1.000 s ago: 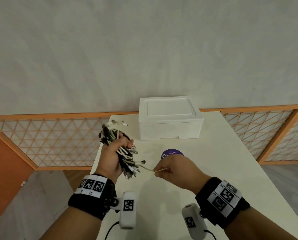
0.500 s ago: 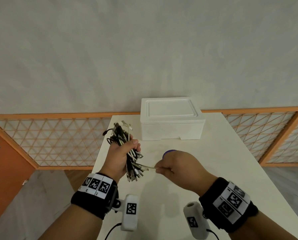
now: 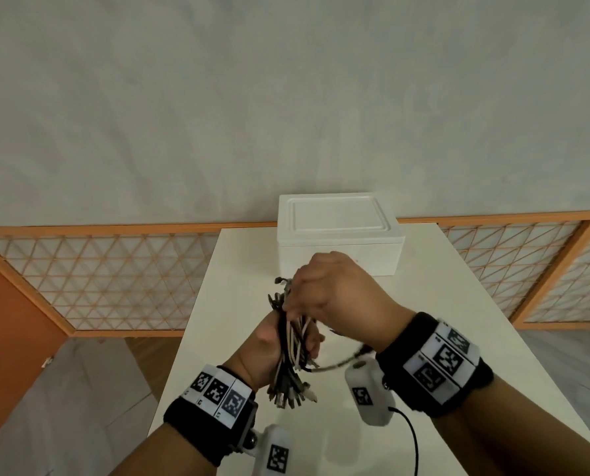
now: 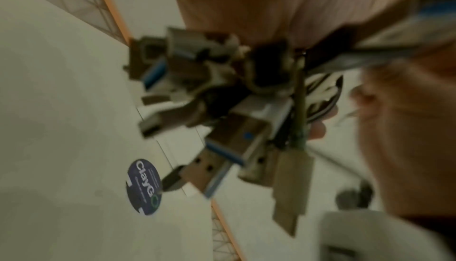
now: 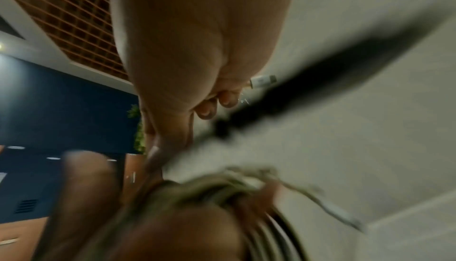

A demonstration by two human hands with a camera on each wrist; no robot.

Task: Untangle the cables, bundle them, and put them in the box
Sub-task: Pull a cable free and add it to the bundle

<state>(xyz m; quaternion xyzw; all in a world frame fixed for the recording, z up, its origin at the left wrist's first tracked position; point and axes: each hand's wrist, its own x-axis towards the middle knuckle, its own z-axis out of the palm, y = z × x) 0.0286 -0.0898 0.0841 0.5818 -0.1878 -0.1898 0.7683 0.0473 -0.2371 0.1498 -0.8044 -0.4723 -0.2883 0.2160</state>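
My left hand [image 3: 264,345] grips a thick bundle of black and white cables [image 3: 292,341] upright over the white table [image 3: 441,304]. Its metal plugs [image 4: 222,128] hang below the fist. My right hand [image 3: 324,290] lies over the top of the bundle, fingers curled down round its upper end. In the right wrist view a white plug [image 5: 263,79] shows by those fingertips. One thin loose cable [image 3: 338,365] trails from the bundle's lower part to the right, under my right wrist. The white foam box [image 3: 338,231] stands behind, lid on.
A round dark sticker [image 4: 145,186] lies on the table below the bundle. An orange lattice railing [image 3: 115,276] runs behind the table on both sides. The table's left edge [image 3: 183,338] drops to the floor.
My right hand has left the thin cable's end in front of the bundle and swung up over the bundle's top. The left hand has brought the bundle toward the middle.
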